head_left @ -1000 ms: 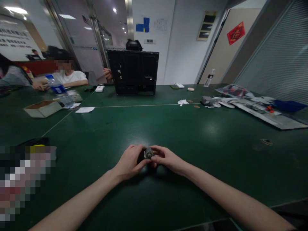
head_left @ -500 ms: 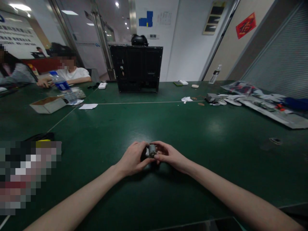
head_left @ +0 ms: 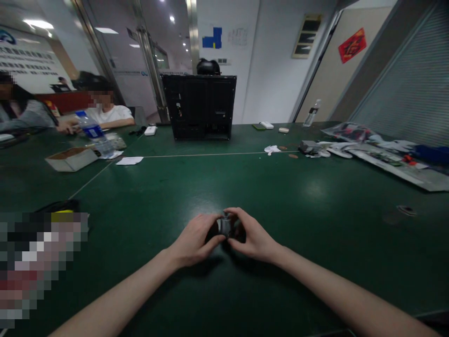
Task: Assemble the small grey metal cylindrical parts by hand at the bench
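Observation:
A small grey metal cylinder (head_left: pixel 225 226), like a little motor, is held just above the green table (head_left: pixel 245 187) in front of me. My left hand (head_left: pixel 194 238) pinches it from the left with thumb and fingers closed on it. From the right, my right hand (head_left: pixel 254 236) curls its fingers over the top and side of the same cylinder. A dark part sits behind the cylinder, mostly hidden by my fingers.
A black computer case (head_left: pixel 199 106) stands upright at the table's far side. A cardboard box (head_left: pixel 72 158) and water bottle (head_left: pixel 94 132) sit far left near seated people. Flat panels, bags and parts (head_left: pixel 379 152) lie far right. A small dark ring (head_left: pixel 407 209) rests on the right.
The cylinder has turned between my fingers, its end face no longer toward me. My right hand has rolled further over the top of it. Both hands stay in the same spot.

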`<control>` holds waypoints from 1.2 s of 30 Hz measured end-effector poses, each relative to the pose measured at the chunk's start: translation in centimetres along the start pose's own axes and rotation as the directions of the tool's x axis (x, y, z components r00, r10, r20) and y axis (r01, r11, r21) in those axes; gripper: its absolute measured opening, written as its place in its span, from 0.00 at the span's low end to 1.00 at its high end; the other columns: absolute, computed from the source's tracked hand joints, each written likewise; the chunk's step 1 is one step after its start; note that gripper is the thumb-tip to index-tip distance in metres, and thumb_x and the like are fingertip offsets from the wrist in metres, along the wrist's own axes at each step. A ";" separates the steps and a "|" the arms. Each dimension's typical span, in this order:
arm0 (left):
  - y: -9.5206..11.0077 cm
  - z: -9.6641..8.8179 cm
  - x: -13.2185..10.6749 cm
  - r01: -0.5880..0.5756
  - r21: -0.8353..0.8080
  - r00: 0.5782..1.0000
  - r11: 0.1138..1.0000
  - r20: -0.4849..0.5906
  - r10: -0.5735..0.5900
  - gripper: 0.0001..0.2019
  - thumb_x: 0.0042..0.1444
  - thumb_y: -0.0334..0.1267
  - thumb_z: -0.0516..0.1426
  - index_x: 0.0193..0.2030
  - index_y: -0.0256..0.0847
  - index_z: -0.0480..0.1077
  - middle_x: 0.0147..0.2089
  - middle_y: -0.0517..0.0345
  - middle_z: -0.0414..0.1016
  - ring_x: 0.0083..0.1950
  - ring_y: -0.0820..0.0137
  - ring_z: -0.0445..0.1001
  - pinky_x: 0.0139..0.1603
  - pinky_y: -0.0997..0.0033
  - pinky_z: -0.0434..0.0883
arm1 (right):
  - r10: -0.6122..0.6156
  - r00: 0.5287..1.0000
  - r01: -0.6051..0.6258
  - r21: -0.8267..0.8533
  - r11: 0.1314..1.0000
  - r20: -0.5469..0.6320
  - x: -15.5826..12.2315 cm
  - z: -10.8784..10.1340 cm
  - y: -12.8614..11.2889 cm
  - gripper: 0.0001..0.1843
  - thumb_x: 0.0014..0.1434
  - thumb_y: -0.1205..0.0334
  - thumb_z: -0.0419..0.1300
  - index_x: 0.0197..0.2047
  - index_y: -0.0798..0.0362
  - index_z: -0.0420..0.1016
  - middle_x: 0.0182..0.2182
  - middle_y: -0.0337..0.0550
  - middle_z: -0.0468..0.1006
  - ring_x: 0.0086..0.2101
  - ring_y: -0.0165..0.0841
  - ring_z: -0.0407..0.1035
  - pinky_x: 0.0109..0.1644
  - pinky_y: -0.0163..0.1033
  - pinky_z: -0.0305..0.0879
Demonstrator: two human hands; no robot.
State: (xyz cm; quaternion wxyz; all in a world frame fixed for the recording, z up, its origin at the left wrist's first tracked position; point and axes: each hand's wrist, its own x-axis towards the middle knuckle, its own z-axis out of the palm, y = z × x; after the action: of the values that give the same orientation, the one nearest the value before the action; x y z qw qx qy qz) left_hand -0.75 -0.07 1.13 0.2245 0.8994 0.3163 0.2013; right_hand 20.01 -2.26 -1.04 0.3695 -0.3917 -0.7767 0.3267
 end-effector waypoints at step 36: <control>-0.7 0.3 0.7 0.248 -0.647 0.968 0.721 0.196 -0.157 0.12 0.59 0.41 0.55 0.44 0.37 0.71 0.42 0.55 0.75 0.45 0.64 0.72 0.50 0.63 0.66 | -0.156 0.987 0.161 -0.126 0.979 0.045 0.0 -0.1 -1.1 0.31 0.46 0.67 0.62 0.54 0.52 0.61 0.48 0.49 0.68 0.49 0.39 0.63 0.53 0.45 0.62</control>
State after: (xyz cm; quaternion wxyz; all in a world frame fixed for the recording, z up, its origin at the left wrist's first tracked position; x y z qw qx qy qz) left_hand -0.42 0.74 0.65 0.5709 0.7305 0.3051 0.2175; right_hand 19.67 -2.80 -0.14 0.3545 -0.3460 -0.8313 0.2521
